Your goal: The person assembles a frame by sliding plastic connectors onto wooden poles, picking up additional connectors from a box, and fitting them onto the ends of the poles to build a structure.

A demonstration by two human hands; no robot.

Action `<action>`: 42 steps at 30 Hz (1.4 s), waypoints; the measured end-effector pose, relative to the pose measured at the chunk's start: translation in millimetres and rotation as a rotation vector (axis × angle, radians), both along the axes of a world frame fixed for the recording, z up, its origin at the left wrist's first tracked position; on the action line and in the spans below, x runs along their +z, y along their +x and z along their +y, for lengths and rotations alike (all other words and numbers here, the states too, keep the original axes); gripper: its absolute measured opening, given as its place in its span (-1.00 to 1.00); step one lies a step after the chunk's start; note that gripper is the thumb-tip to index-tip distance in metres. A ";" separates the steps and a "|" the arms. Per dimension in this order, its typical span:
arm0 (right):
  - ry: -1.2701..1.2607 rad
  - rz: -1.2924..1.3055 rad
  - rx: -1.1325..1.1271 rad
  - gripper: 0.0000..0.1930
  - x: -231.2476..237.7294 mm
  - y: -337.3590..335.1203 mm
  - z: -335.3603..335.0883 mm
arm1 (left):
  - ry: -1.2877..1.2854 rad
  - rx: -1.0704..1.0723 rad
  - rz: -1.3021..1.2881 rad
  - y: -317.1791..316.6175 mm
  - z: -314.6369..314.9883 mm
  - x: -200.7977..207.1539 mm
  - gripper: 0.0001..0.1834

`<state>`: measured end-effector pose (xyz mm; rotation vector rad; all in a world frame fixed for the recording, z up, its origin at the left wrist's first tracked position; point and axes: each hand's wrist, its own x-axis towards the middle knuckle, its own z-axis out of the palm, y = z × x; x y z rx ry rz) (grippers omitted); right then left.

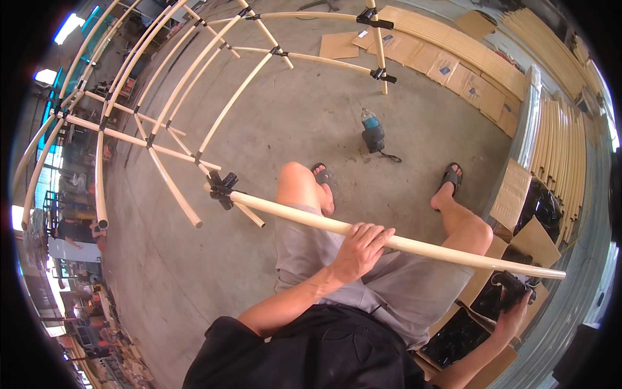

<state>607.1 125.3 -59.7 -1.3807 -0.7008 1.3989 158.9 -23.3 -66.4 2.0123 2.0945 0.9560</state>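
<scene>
A long beige pipe (447, 253) lies slantwise across my lap, with a cluster of black pipe joints (223, 189) at its left end. My left hand (361, 251) is closed around the middle of the pipe. Near the pipe's bare right end, my right hand (515, 312) grips a black pipe joint (512, 285), held just below the pipe and over an open cardboard box. My fingers partly cover this joint, and I cannot tell whether it touches the pipe.
A frame of beige pipes and black joints (150, 139) stands left and ahead. On the floor sits a teal-and-black power drill (372, 129). Cardboard boxes with black joints (453, 337) stand at my right, next to stacked pipes (560, 152). A person (78, 232) is at far left.
</scene>
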 end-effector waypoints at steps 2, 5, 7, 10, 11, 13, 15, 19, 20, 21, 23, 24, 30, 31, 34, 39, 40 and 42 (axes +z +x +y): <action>-0.019 -0.055 0.002 -0.44 -1.4 11.9 6.1 | 0.007 -0.002 0.003 0.8 -1.6 1.0 -0.41; -0.034 -0.092 0.019 -0.45 -6.6 27.3 15.9 | 0.002 0.006 0.021 1.9 -1.5 3.8 -0.41; 0.000 -0.211 0.067 -0.46 -13.1 45.3 22.6 | 0.004 0.003 0.019 2.3 1.1 3.3 -0.41; 0.170 -0.724 0.268 -0.48 -24.8 74.5 34.6 | 0.008 0.006 0.018 2.6 1.1 1.4 -0.41; 0.271 -1.010 0.379 -0.50 -26.5 82.8 37.9 | 0.009 0.008 0.018 3.3 0.9 0.7 -0.41; 0.237 -1.103 0.406 -0.52 -20.9 78.2 45.3 | 0.006 0.005 0.005 3.5 0.6 0.3 -0.41; -0.029 -0.713 0.245 -0.53 -10.4 70.4 59.4 | 0.012 0.005 -0.007 3.2 -0.7 0.0 -0.41; 0.037 -0.464 0.260 -0.60 -2.8 50.3 65.7 | 0.029 0.016 -0.016 2.9 -8.2 -1.8 -0.41; 0.080 -0.451 0.311 -0.61 0.8 39.2 65.0 | 0.028 0.020 -0.014 0.3 -12.0 -1.7 -0.41; 0.125 -0.445 0.346 -0.62 11.5 30.2 62.2 | 0.029 0.008 -0.006 -0.9 -10.9 -2.1 -0.43; 0.105 -0.468 0.416 -0.62 29.0 17.8 62.4 | 0.021 -0.007 0.012 -5.1 -11.4 -0.7 -0.46; 0.096 -0.482 0.430 -0.62 37.0 17.5 62.4 | 0.023 -0.017 0.020 -5.5 -3.6 2.0 -0.45; 0.047 -0.568 0.549 -0.64 54.6 1.7 91.4 | -0.019 -0.038 -0.032 -1.0 14.8 -0.6 -0.50; 0.029 -0.600 0.590 -0.64 52.1 -3.4 102.6 | -0.043 -0.008 -0.036 -2.6 8.8 -8.3 -0.52; 0.023 -0.646 0.680 -0.62 41.7 -9.1 133.8 | -0.053 0.044 0.016 -0.1 0.0 -7.3 -0.56; 0.030 -0.753 0.673 -0.66 61.8 2.1 116.0 | -0.047 -0.013 0.044 9.9 9.1 11.9 -0.53; 0.021 -0.763 0.669 -0.66 62.4 3.5 113.8 | -0.048 -0.018 0.044 10.4 7.4 13.4 -0.53; 0.013 -0.787 0.671 -0.67 63.1 0.7 114.9 | -0.041 -0.021 0.043 9.3 5.8 13.1 -0.52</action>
